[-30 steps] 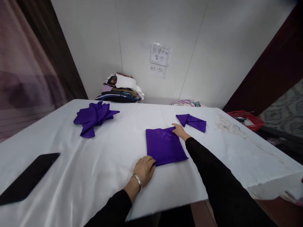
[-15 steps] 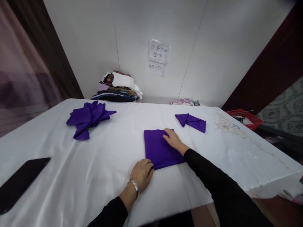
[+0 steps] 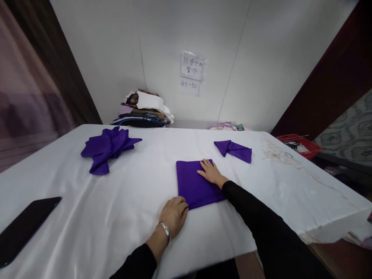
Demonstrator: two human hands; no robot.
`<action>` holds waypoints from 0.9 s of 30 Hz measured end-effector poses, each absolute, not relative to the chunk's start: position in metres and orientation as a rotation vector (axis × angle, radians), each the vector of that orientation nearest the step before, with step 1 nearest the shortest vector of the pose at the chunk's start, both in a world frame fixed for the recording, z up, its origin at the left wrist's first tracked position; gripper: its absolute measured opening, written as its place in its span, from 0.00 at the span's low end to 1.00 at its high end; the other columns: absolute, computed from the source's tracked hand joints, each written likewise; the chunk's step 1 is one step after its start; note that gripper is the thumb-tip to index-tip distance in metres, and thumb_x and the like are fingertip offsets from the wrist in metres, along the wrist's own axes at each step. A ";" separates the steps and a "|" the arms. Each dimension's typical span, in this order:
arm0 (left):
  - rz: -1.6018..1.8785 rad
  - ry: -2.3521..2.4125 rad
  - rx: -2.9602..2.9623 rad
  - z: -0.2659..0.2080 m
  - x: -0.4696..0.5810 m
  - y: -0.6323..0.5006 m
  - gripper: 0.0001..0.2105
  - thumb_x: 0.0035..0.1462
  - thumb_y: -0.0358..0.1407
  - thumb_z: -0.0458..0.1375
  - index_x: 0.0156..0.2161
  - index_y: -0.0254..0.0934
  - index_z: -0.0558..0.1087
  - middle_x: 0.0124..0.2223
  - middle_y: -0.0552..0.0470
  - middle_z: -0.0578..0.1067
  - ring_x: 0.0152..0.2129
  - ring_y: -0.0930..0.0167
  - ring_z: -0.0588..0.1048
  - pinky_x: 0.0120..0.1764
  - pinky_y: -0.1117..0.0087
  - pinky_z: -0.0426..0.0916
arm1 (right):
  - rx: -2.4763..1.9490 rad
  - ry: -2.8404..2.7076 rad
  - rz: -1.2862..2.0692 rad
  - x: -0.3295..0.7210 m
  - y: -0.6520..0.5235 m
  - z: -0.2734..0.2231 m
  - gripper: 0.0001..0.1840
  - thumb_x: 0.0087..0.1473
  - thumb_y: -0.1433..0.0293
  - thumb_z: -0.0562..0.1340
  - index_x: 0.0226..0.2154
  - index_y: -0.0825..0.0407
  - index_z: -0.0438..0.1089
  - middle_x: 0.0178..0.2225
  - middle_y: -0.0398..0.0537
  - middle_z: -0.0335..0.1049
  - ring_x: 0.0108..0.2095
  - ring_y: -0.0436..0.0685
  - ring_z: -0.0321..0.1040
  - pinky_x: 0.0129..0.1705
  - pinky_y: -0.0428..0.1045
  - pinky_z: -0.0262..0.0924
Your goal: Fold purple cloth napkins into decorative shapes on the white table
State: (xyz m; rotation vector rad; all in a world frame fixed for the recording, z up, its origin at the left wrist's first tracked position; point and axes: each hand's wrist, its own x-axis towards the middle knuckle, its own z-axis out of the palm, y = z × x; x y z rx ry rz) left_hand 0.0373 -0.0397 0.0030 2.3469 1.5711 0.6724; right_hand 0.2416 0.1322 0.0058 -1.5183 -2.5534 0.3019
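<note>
Since a second ago, the right hand (image 3: 212, 173) has let go of the far right corner of the square purple cloth (image 3: 190, 184) and moved onto its top. Its fingers lie outstretched and slightly spread, pressing near the far right corner and gripping nothing. At the near left corner sits the left hand (image 3: 173, 215), where it also was before, fingers curled together; whether it pinches the fabric, I cannot tell. The square lies flat, its near edge facing the table's front edge. White tablecloth (image 3: 139, 186) stretches leftward from it to a fanned purple cloth (image 3: 106, 147) and a dark flat slab (image 3: 27, 228); just beyond the right hand lies a folded purple strip (image 3: 236, 151). Behind the table stand stacked clothes (image 3: 145, 110) and a pale wall (image 3: 101, 38) bearing a handwritten sign (image 3: 192, 68); a red basket (image 3: 312, 149) sits past the right edge.
</note>
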 end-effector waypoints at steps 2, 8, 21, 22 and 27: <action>0.672 1.578 2.349 0.003 0.038 -0.040 0.10 0.57 0.31 0.49 0.33 0.39 0.73 0.38 0.50 0.73 0.34 0.68 0.69 0.39 0.64 0.64 | -1.363 -2.620 0.339 0.240 0.127 0.003 0.35 0.56 0.50 0.47 0.60 0.51 0.49 0.63 0.53 0.41 0.63 0.60 0.34 0.61 0.59 0.28; 0.678 1.576 2.365 0.002 0.037 -0.039 0.10 0.56 0.31 0.49 0.35 0.40 0.73 0.38 0.50 0.73 0.34 0.69 0.69 0.39 0.64 0.64 | -1.619 -2.360 0.441 0.255 0.127 0.009 0.31 0.57 0.53 0.50 0.58 0.52 0.55 0.62 0.55 0.45 0.63 0.62 0.36 0.60 0.62 0.31; 0.782 1.561 2.404 -0.005 0.032 -0.035 0.10 0.55 0.33 0.50 0.40 0.40 0.72 0.41 0.48 0.73 0.39 0.67 0.70 0.43 0.64 0.66 | -1.485 -1.730 0.603 0.345 -0.009 -0.002 0.14 0.52 0.66 0.55 0.39 0.48 0.72 0.41 0.45 0.73 0.44 0.57 0.67 0.49 0.55 0.60; 0.787 1.561 2.408 -0.005 0.031 -0.036 0.10 0.55 0.33 0.51 0.40 0.40 0.72 0.41 0.49 0.73 0.39 0.67 0.70 0.44 0.64 0.66 | -1.483 -1.752 0.569 0.348 -0.016 -0.006 0.14 0.52 0.67 0.54 0.39 0.47 0.72 0.41 0.45 0.73 0.44 0.56 0.67 0.50 0.55 0.59; 0.832 1.553 2.438 -0.004 0.030 -0.038 0.10 0.57 0.34 0.49 0.40 0.40 0.72 0.41 0.49 0.73 0.38 0.68 0.71 0.43 0.66 0.67 | -1.514 -1.862 0.378 0.349 -0.024 -0.008 0.15 0.52 0.69 0.55 0.41 0.46 0.72 0.45 0.46 0.69 0.47 0.57 0.64 0.52 0.56 0.57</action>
